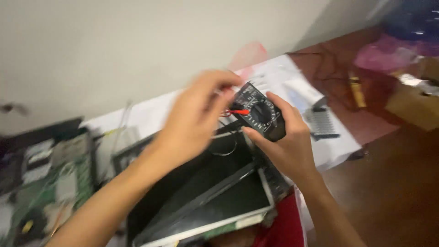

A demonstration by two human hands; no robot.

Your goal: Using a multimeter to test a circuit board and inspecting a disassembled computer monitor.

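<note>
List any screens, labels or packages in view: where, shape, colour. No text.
Multimeter: held in the right hand, left hand at its plugs; black, rectangular, round dial with white markings.
Flat display panel: under the hands; dark rectangle, pale rim.
Circuit boards: left, blurred; green with pale patches.
Cardboard box: far right on the floor; brown.
Pink bag: top right; crumpled, blurred.

Pretty dim, warm indoor light, kinda murky overall. Heavy motion blur everywhere, worst on the left hand (pixel 194 121) and its fingers. Sharpest just beside the right fingertips (pixel 273 97), on the black multimeter (pixel 259 114) dial. Soft smear beyond the fingers, far corner washed purple. No hard shadows, faint sheen below the knuckles.
</note>
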